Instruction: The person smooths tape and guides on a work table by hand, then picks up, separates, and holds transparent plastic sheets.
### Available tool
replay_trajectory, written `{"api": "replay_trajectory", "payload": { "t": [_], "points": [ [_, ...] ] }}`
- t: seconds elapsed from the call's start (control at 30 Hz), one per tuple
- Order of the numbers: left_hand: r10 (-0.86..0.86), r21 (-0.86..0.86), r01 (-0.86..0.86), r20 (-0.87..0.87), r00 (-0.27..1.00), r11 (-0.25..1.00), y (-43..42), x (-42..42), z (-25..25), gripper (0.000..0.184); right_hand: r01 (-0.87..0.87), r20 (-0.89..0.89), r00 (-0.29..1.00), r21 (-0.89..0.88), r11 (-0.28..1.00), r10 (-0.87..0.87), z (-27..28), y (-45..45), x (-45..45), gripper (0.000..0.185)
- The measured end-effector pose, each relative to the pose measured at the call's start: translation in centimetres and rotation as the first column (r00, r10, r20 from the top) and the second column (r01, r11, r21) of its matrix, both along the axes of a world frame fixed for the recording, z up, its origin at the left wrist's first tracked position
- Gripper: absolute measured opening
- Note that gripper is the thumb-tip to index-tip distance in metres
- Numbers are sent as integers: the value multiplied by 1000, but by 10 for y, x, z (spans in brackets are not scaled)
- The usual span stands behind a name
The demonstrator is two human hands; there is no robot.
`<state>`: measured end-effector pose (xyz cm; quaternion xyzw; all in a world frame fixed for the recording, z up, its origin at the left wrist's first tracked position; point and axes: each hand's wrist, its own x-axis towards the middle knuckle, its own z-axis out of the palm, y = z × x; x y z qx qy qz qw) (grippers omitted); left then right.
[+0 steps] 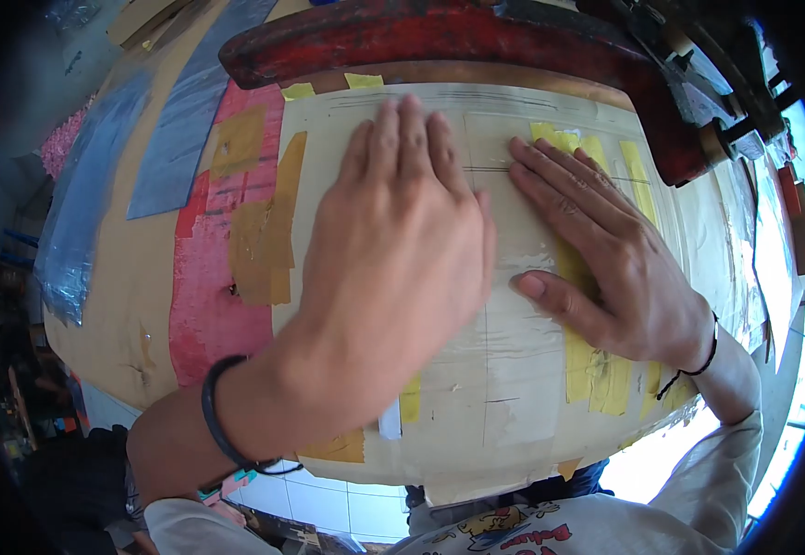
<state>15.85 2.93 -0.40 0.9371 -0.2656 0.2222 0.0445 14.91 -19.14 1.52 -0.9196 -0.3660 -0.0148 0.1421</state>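
My left hand (393, 231) lies flat with its fingers stretched out, pointing to the far edge of a cream-coloured sheet (523, 370). The sheet carries thin dark ruled lines and looks glossy, as if covered in clear film. My right hand (629, 268) also lies on the sheet, fingers stretched and thumb spread to the left. Under and around it run strips of yellow tape (611, 384). Neither hand holds anything that I can see; what is under the palms is hidden. Brown tape (264, 240) lies left of my left hand.
A red clamp-like bar (449, 46) spans the far side and bends down at the right, with a metal fitting (745, 139). To the left are a pink-red strip (222, 324) and blue sheets (176, 148) on the brown board (120, 342). White tiles (319, 504) show below.
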Motion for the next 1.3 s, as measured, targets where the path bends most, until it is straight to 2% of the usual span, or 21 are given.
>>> {"api": "replay_trajectory", "payload": {
  "t": [0.13,0.33,0.43,0.57,0.67,0.8,1.1,1.2,1.3],
  "points": [
    [-13,31,14,-53,998,999,-1,-9,5,52,5,2,1000,0,1000,-5,-1,-1,0,76],
    [-4,8,4,-18,1000,1000,-2,-6,3,48,9,8,1000,-3,1000,-9,-2,0,0,76],
    [-19,154,13,38,999,988,-1,-7,9,38,0,12,1000,17,1000,0,-2,0,1,76],
    [-83,252,67,56,995,965,-5,-18,21,31,-36,11,999,92,995,35,2,1,-3,69],
    [-86,235,75,37,996,969,-3,-19,19,32,-81,26,997,98,992,78,4,2,-6,61],
    [-80,230,72,26,996,970,-3,-19,17,31,-81,59,996,190,978,71,2,5,-5,41],
    [-94,258,87,15,995,962,-2,-18,19,28,-90,52,995,228,969,80,1,5,-5,42],
    [-92,229,90,-1,996,969,-3,-20,17,40,-89,53,995,229,969,79,1,5,-6,42],
    [-93,209,93,-9,996,974,-3,-20,17,39,-94,61,995,228,969,82,0,4,-6,42]
  ]
}}
